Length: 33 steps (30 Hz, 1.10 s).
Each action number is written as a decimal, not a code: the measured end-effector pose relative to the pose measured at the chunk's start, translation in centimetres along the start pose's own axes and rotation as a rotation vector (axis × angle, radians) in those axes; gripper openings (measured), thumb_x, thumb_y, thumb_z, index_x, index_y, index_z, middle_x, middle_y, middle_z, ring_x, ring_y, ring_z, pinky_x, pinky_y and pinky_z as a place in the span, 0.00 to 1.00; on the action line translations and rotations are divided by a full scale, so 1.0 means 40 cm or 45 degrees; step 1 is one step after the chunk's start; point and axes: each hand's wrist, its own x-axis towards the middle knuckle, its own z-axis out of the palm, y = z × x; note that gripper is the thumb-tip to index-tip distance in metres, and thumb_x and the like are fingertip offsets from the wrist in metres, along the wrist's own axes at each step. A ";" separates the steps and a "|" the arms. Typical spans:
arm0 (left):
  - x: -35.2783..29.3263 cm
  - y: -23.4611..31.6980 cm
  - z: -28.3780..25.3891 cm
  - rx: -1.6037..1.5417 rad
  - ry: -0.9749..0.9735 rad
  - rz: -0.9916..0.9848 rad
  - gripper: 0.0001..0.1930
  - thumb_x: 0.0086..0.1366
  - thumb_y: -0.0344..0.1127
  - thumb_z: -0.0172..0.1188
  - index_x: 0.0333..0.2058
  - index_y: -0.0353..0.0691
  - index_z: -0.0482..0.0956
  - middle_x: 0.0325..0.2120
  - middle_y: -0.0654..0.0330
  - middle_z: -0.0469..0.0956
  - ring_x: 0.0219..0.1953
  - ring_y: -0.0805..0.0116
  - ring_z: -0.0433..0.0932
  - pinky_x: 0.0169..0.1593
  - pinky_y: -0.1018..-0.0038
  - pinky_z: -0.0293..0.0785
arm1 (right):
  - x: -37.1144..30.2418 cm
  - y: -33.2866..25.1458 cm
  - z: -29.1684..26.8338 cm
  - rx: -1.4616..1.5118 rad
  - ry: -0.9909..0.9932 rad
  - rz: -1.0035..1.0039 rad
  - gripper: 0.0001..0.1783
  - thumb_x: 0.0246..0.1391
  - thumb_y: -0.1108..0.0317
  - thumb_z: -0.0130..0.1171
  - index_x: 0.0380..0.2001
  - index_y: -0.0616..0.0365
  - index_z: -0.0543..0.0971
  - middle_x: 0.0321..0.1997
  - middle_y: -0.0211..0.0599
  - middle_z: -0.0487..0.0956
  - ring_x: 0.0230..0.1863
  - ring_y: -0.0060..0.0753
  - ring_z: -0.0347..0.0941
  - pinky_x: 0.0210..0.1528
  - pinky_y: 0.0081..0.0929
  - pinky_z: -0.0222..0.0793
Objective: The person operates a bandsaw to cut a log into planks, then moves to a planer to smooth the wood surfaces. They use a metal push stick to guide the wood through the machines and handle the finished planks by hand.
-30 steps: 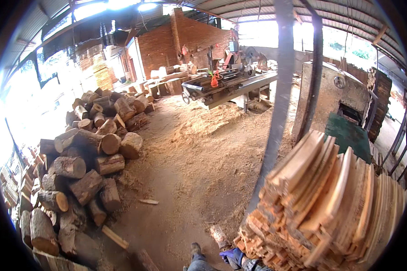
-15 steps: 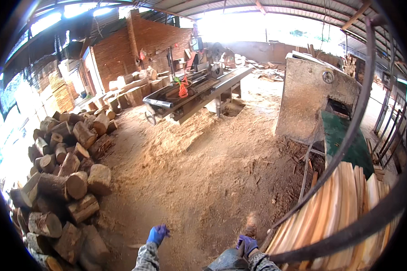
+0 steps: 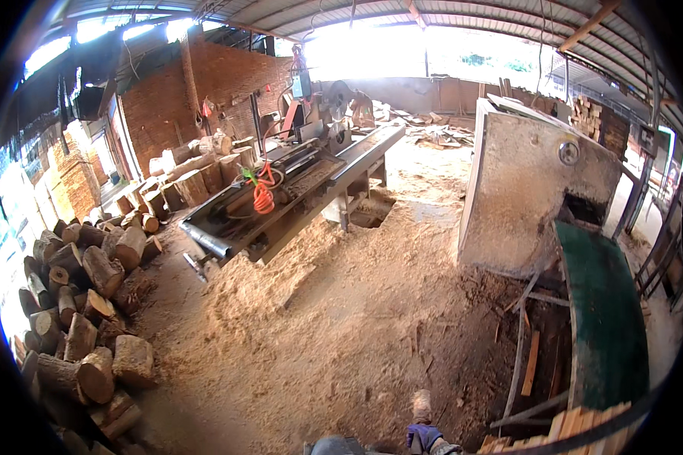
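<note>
My right hand [image 3: 425, 437], in a purple-blue glove with a patterned sleeve, is low in the picture, right of centre. Its fingers are partly hidden, so I cannot make out whether they are closed. A tan, dusty, rounded thing [image 3: 422, 406] shows just beyond it, its kind unclear. To the right of this hand lie sawn wood strips [image 3: 565, 426], with a dark curved bar [image 3: 622, 421] crossing in front of them. My left hand is out of view.
A log pile [image 3: 76, 318] lines the left side. Ahead left stands a long saw table [image 3: 341, 171] with an orange coiled hose [image 3: 263, 199]. On the right are a large box-shaped machine [image 3: 527, 193] and its green chute [image 3: 603, 318]. Sawdust [image 3: 319, 303] covers the ground.
The view has shifted forward, bringing the machine and saw table closer. My left hand has left the picture. My right hand is lower, and the wood strips have slid toward the bottom edge.
</note>
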 end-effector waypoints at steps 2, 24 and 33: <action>0.067 0.086 -0.043 -0.028 -0.001 -0.036 0.17 0.73 0.44 0.47 0.45 0.43 0.83 0.41 0.58 0.84 0.46 0.62 0.81 0.48 0.62 0.76 | 0.094 -0.147 -0.034 0.290 0.130 0.136 0.14 0.62 0.54 0.55 0.33 0.51 0.81 0.29 0.34 0.82 0.33 0.36 0.78 0.38 0.36 0.75; 0.624 2.504 -0.659 -0.056 -0.027 1.644 0.22 0.76 0.50 0.52 0.49 0.35 0.81 0.41 0.57 0.83 0.43 0.66 0.83 0.50 0.69 0.79 | 1.431 -0.550 -0.693 0.433 0.041 0.868 0.09 0.63 0.56 0.57 0.39 0.46 0.76 0.32 0.38 0.79 0.33 0.47 0.75 0.39 0.45 0.73; 0.819 2.714 -0.749 -0.067 0.316 1.137 0.17 0.72 0.43 0.59 0.53 0.39 0.79 0.44 0.55 0.83 0.46 0.64 0.82 0.53 0.68 0.78 | 2.018 -0.606 -1.052 0.484 -0.122 1.162 0.15 0.62 0.53 0.59 0.31 0.52 0.73 0.23 0.41 0.75 0.25 0.51 0.71 0.31 0.51 0.70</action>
